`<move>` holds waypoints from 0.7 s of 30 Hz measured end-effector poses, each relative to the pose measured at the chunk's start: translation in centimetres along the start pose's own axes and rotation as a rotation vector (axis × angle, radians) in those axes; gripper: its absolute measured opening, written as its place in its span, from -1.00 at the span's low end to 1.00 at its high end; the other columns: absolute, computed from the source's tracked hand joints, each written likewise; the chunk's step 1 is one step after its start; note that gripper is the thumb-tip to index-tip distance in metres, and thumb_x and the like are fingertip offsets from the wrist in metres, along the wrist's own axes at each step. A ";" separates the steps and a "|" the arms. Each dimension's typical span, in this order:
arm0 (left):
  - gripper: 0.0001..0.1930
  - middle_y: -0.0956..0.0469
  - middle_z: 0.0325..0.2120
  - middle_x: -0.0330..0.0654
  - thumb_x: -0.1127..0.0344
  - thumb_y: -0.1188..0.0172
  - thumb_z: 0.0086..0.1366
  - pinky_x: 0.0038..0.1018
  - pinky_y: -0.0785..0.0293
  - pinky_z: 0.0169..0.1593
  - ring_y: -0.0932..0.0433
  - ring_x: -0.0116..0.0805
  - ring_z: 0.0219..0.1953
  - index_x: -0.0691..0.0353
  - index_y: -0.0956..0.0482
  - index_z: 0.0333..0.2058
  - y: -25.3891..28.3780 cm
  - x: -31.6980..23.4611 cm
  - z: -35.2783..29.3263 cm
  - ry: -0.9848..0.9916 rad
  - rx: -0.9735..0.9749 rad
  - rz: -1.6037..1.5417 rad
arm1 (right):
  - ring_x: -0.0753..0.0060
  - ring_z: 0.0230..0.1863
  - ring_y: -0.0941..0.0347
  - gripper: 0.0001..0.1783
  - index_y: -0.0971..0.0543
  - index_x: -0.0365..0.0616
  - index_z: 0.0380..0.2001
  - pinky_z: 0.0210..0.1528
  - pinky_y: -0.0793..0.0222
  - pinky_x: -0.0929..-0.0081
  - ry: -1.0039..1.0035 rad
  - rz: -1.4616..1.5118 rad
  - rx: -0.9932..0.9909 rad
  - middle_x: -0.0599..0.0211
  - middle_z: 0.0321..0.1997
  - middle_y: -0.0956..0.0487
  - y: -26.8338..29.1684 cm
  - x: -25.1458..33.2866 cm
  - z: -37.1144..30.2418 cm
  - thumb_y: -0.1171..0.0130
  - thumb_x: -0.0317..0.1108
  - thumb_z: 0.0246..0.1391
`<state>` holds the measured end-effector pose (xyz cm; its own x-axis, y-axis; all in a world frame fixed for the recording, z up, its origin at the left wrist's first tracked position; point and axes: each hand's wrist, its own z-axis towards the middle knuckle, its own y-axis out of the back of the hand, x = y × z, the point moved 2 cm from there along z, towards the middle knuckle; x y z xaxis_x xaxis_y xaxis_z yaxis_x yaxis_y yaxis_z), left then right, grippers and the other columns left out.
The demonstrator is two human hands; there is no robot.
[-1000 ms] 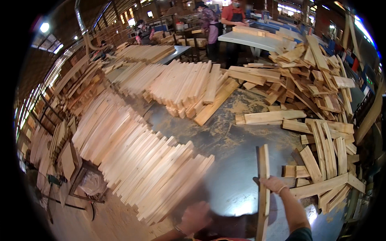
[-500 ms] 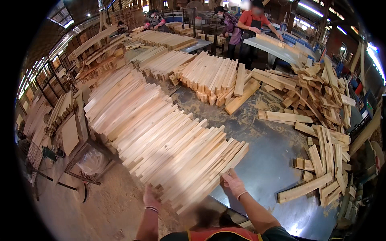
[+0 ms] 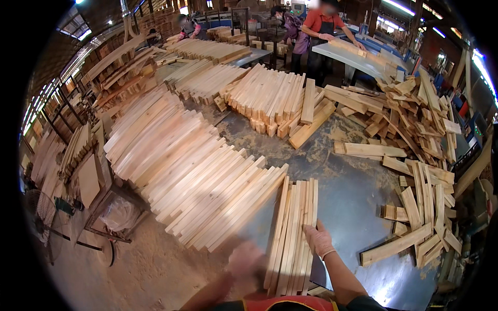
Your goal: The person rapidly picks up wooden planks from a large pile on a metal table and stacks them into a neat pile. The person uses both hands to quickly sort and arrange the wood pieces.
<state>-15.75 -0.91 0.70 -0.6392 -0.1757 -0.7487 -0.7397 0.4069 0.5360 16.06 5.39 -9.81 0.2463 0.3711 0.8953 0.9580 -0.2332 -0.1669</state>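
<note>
A small group of pale wooden strips [image 3: 294, 228] lies lengthwise in front of me, apart from the larger row and slightly fanned. My right hand [image 3: 317, 239], in a light glove, grips its right-hand edge, the outermost strip against thumb and fingers. My left hand [image 3: 246, 259] is smeared by motion, between the group's near left side and the big row; its fingers cannot be made out. That long row of wooden strips [image 3: 192, 171] lies side by side to the left, running from near the middle toward the far left.
A metal table [image 3: 342, 192] dusted with sawdust carries it all. Loose boards [image 3: 397, 243] lie in a heap at the right. Further stacked strips [image 3: 264, 98] sit behind. A wheeled stand [image 3: 111, 212] is at the left. A person in red [image 3: 324, 31] works at a far table.
Several strips at the row's near right end have been separated and turned more lengthwise, leaving a gap. My left hand has moved right, away from the row's near ends; my right hand shifted slightly right.
</note>
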 end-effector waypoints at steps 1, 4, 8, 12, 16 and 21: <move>-0.52 -0.61 0.15 -0.02 -0.11 -0.28 0.27 -0.13 -0.54 0.22 -0.63 0.12 0.11 0.18 -0.67 -0.07 0.6 -1.2 2.2 0.125 0.002 -0.037 | -0.03 0.24 -0.57 -0.16 -0.32 -0.23 0.45 0.23 -0.49 0.25 0.042 -0.088 -0.017 -0.07 0.25 -0.62 0.1 0.2 0.4 -0.36 -0.01 0.28; -0.33 -0.57 0.18 0.05 -0.30 -0.29 0.21 -0.10 -0.51 0.25 -0.61 0.18 0.13 0.19 -0.66 0.01 -1.1 -3.1 8.4 0.260 0.039 -0.051 | -0.25 0.27 -0.54 -0.07 -0.39 -0.24 0.40 0.31 -0.43 0.10 -0.008 -0.948 0.087 -0.25 0.23 -0.61 -0.4 4.9 0.6 -0.29 0.27 0.22; -0.16 -0.53 0.18 0.23 -0.34 -0.31 0.17 -0.07 -0.47 0.29 -0.55 0.21 0.20 0.25 -0.54 0.20 -6.2 -6.1 12.5 0.177 -0.092 0.133 | -0.32 0.26 -0.53 -0.02 -0.46 -0.24 0.34 0.29 -0.44 0.03 -0.025 -0.939 0.073 -0.31 0.16 -0.64 0.9 5.0 1.8 -0.27 0.38 0.15; -0.04 -0.46 0.20 0.34 -0.28 -0.34 0.18 -0.06 -0.44 0.31 -0.50 0.24 0.25 0.38 -0.34 0.34 -6.7 -9.8 13.3 0.178 -0.057 0.037 | -0.18 0.19 -0.62 -0.08 -0.50 -0.29 0.28 0.22 -0.49 0.13 0.020 -0.585 0.098 -0.23 0.12 -0.69 2.4 6.4 2.2 -0.39 0.26 0.12; 0.01 -0.40 0.26 0.33 -0.21 -0.36 0.19 -0.04 -0.41 0.35 -0.44 0.26 0.30 0.43 -0.25 0.39 -4.2 -16.2 13.6 -0.047 -0.209 0.008 | 0.24 0.14 -0.63 -0.16 -0.47 -0.31 0.30 0.18 -0.51 0.28 0.184 -0.325 0.103 0.02 0.12 -0.70 3.2 13.1 1.5 -0.51 0.03 0.13; 0.10 -0.29 0.39 0.25 -0.13 -0.44 0.11 -0.07 -0.37 0.42 -0.38 0.27 0.37 0.30 -0.15 0.50 2.4 -25.6 11.2 -0.410 -0.453 -0.053 | 0.32 0.22 -0.48 -0.16 -0.34 -0.19 0.39 0.35 -0.39 0.29 0.717 -0.109 -0.070 0.33 0.22 -0.56 0.0 25.1 -5.5 -0.56 -0.27 0.14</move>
<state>1.18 14.56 16.80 -0.5325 0.2104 -0.8199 -0.8418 -0.0302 0.5390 21.45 9.73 14.90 -0.0296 -0.2789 0.9599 0.9541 -0.2943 -0.0561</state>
